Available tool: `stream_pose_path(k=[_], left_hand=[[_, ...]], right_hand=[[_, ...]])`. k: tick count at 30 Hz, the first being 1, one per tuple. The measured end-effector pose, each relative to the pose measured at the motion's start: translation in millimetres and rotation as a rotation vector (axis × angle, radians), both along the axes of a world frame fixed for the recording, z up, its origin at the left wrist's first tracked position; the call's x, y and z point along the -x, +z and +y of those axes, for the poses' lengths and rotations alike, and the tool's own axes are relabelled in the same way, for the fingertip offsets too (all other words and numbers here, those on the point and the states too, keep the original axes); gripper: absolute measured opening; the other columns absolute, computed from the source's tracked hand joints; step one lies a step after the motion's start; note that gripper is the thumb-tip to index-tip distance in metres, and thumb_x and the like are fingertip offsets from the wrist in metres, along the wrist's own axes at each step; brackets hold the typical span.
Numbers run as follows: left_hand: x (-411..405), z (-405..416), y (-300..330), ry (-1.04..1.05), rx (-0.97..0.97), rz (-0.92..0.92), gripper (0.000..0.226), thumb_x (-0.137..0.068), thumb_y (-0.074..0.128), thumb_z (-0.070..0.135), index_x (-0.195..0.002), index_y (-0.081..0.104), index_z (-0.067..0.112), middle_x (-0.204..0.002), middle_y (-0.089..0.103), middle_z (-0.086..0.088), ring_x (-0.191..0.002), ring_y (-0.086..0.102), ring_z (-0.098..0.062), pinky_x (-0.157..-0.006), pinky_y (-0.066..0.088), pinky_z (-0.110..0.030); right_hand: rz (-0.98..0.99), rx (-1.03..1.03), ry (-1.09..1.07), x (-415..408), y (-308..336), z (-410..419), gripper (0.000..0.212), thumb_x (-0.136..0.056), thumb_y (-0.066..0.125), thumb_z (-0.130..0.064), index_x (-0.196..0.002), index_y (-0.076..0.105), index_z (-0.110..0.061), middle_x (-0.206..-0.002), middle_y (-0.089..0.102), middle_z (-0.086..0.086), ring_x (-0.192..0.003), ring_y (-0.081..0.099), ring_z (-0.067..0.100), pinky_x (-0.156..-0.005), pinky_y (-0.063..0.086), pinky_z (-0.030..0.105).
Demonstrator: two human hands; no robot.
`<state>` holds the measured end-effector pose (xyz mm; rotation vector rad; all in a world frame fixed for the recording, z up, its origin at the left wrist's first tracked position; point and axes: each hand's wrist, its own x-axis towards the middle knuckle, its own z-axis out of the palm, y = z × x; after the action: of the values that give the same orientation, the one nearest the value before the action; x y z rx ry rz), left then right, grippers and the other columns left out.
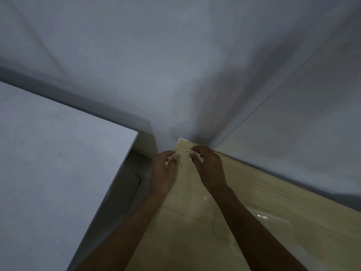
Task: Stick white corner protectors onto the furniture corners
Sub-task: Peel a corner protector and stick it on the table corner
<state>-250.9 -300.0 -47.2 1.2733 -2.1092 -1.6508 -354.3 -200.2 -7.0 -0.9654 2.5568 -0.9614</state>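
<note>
The white wall (175, 75) is closing off the desk (244, 192) ahead and to the right; a white cabinet (48, 163) is blocking the left, leaving a narrow gap between.

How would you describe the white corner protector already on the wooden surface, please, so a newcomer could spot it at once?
Start from the pale wooden surface on the right and follow it away from the person to its far corner by the white wall. The corner protector caps that tip, just beyond the right hand. Unlike the white pieces in both hands, it sits alone, untouched.
</note>
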Motion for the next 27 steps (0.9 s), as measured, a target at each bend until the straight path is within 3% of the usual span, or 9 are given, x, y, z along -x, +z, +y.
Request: stream_pose_path(k=[4, 9, 12, 16, 21, 23, 27], left_hand=[[19, -16, -17, 0.138, -0.148, 0.167, 0.017, -0.091, 0.058, 0.019, -0.092, 0.063, 0.035, -0.100, 0.066, -0.001, -0.094, 0.064, -0.018, -0.086, 0.052, -0.033], [30, -25, -29, 0.091, -0.024, 0.203, 0.022, -0.091, 0.057, 0.023, -0.096, 0.058, 0.045, -0.097, 0.064, 0.018, -0.086, 0.059, 0.011, -0.073, 0.045, -0.010], [34, -29, -39, 0.074, 0.010, 0.208, 0.013, -0.080, 0.057, 0.048, -0.092, 0.063, 0.048, -0.091, 0.067, 0.017, -0.085, 0.064, 0.003, -0.078, 0.054, -0.026], [36, -31, -52, -0.012, 0.175, 0.223, 0.021, -0.084, 0.055, 0.049, -0.101, 0.066, 0.043, -0.097, 0.068, 0.014, -0.091, 0.066, -0.005, -0.083, 0.056, -0.035], [40, -37, -52, -0.072, 0.309, 0.131, 0.021, -0.091, 0.054, 0.034, -0.109, 0.064, 0.036, -0.100, 0.061, 0.018, -0.089, 0.056, 0.012, -0.078, 0.039, 0.002], [43, -38, -50, -0.052, 0.284, 0.115, 0.017, -0.093, 0.056, 0.031, -0.109, 0.064, 0.031, -0.100, 0.063, 0.015, -0.087, 0.057, 0.009, -0.079, 0.043, -0.003], [53, -41, -43, 0.042, 0.177, 0.129, 0.012, -0.093, 0.058, 0.025, -0.102, 0.066, 0.024, -0.099, 0.068, 0.004, -0.089, 0.063, -0.009, -0.082, 0.053, -0.029]], right_hand=[[0.041, -0.096, 0.014, 19, -19, -25, 0.021, -0.094, 0.056, -0.019, -0.111, 0.065, -0.012, -0.112, 0.066, 0.007, -0.101, 0.062, 0.025, -0.086, 0.044, 0.031], [0.042, -0.143, 0.011, 29, -31, -45, 0.021, -0.094, 0.054, -0.020, -0.113, 0.064, -0.016, -0.114, 0.065, 0.003, -0.103, 0.060, 0.023, -0.085, 0.046, 0.032], [0.053, -0.166, -0.005, 34, -37, -53, 0.021, -0.093, 0.054, -0.021, -0.112, 0.063, -0.019, -0.113, 0.064, 0.001, -0.107, 0.056, 0.020, -0.088, 0.045, 0.032], [0.037, -0.160, -0.008, 42, -44, -58, 0.021, -0.093, 0.055, -0.017, -0.111, 0.065, -0.016, -0.112, 0.062, 0.004, -0.105, 0.055, 0.022, -0.089, 0.042, 0.032], [0.016, -0.126, -0.042, 45, -50, -59, 0.016, -0.092, 0.059, -0.017, -0.104, 0.069, -0.013, -0.106, 0.065, 0.005, -0.098, 0.058, 0.024, -0.085, 0.044, 0.031], [0.007, -0.125, -0.048, 44, -50, -60, 0.016, -0.091, 0.060, -0.017, -0.103, 0.070, -0.014, -0.106, 0.066, 0.005, -0.097, 0.058, 0.024, -0.085, 0.045, 0.031], [0.008, -0.137, -0.053, 45, -49, -64, 0.015, -0.090, 0.062, -0.021, -0.101, 0.071, -0.016, -0.105, 0.068, 0.002, -0.095, 0.059, 0.023, -0.085, 0.045, 0.032]])
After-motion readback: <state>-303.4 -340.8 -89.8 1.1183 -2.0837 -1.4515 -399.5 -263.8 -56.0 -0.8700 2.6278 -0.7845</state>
